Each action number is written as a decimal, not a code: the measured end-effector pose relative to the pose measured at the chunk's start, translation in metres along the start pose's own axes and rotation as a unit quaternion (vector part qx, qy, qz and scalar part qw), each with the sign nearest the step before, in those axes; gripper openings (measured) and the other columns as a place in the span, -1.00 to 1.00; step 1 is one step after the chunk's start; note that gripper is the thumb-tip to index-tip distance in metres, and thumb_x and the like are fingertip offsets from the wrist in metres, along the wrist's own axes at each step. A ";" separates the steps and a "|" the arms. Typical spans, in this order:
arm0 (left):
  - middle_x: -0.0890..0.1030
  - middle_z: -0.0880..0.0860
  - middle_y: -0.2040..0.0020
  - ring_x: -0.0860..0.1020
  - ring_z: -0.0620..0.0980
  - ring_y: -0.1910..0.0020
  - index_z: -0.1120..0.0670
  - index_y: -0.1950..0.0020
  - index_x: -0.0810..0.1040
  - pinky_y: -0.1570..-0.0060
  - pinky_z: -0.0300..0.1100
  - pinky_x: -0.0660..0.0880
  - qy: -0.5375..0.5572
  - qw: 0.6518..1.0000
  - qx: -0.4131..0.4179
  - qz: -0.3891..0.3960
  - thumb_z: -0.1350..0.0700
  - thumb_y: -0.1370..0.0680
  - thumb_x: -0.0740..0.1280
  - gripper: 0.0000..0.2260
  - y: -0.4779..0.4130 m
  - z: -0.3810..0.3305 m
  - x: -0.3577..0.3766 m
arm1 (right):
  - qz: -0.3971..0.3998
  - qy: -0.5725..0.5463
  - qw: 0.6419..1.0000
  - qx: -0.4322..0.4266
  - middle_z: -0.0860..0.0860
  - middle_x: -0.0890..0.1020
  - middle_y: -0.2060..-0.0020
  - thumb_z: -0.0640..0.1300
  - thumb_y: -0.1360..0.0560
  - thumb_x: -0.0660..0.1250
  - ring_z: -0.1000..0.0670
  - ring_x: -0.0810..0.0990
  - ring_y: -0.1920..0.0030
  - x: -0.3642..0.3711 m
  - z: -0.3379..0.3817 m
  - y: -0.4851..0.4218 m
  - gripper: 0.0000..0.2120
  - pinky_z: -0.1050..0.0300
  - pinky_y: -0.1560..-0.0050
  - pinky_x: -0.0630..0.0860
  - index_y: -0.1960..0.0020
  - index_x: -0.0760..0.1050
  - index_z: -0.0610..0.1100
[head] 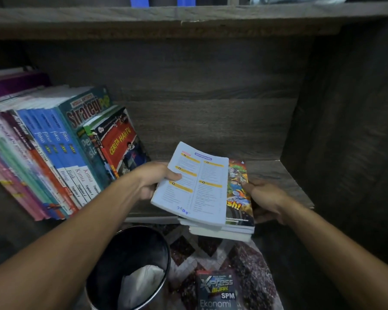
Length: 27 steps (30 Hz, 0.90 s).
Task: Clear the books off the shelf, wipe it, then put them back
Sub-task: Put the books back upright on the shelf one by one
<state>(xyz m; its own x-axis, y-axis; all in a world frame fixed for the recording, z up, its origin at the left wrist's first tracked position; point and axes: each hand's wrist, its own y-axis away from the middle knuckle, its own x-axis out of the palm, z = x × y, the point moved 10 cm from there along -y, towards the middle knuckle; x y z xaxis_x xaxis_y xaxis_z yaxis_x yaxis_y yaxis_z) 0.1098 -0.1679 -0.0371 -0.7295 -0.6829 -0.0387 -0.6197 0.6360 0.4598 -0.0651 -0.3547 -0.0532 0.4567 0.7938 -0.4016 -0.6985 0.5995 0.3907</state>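
A small stack of books (238, 198) hangs at the front edge of the dark wooden shelf (278, 175), partly past it. On top lies a white book (197, 186) showing a contents page. My left hand (154, 182) grips the white book's left edge, thumb on the page. My right hand (267, 198) holds the stack's right side, beside a colourful comic cover (239, 191). A row of leaning books (54, 148) fills the shelf's left half, with a red "Cerita Hantu" book (121, 144) at its right end.
Below the shelf stands a round black bin (130, 265) with white paper inside. An "Xpress Bijak SPM Ekonomi" book (217, 289) lies on the patterned floor mat (251, 265). The shelf's side wall (345, 130) rises at right; another shelf board (166, 21) runs above.
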 end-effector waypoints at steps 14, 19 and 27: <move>0.69 0.20 -0.01 0.69 0.14 0.11 0.20 -0.18 0.57 0.23 -0.01 0.65 0.006 1.000 -0.017 0.009 0.37 -0.50 0.21 -0.70 0.009 -0.010 0.018 | -0.059 0.027 0.997 -0.049 -0.01 0.70 0.17 0.02 -0.63 0.24 -0.03 0.71 0.16 0.002 0.012 0.006 -0.83 0.00 0.05 0.63 0.13 0.46 0.05; 0.68 0.19 0.00 0.69 0.08 0.22 0.22 -0.15 0.58 0.25 -0.04 0.65 0.036 0.999 0.003 0.006 0.35 -0.54 0.28 -0.78 0.021 -0.018 0.017 | -0.080 0.080 0.991 -0.069 -0.06 0.69 -0.06 0.13 -0.58 0.25 -0.12 0.64 -0.09 0.008 0.007 0.000 -0.71 -0.04 -0.17 0.54 -0.04 0.61 -0.04; 0.68 0.16 -0.04 0.67 0.13 0.04 0.17 -0.19 0.54 0.18 -0.04 0.64 0.114 0.970 0.201 -0.075 0.49 -0.49 0.20 -0.63 0.072 -0.080 -0.041 | -0.042 -0.027 0.997 -0.057 0.03 0.66 0.15 0.12 -0.64 0.18 0.02 0.64 0.18 0.021 -0.006 0.006 -0.80 0.15 0.28 0.41 -0.10 0.49 0.03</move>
<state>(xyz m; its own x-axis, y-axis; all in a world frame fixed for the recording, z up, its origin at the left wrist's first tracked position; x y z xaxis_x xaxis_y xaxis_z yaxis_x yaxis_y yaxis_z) 0.1183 -0.1228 0.0690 -0.5671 -0.8115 0.1407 -0.8107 0.5802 0.0785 -0.0625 -0.3351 -0.0643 0.5430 0.7474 -0.3828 -0.7134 0.6510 0.2594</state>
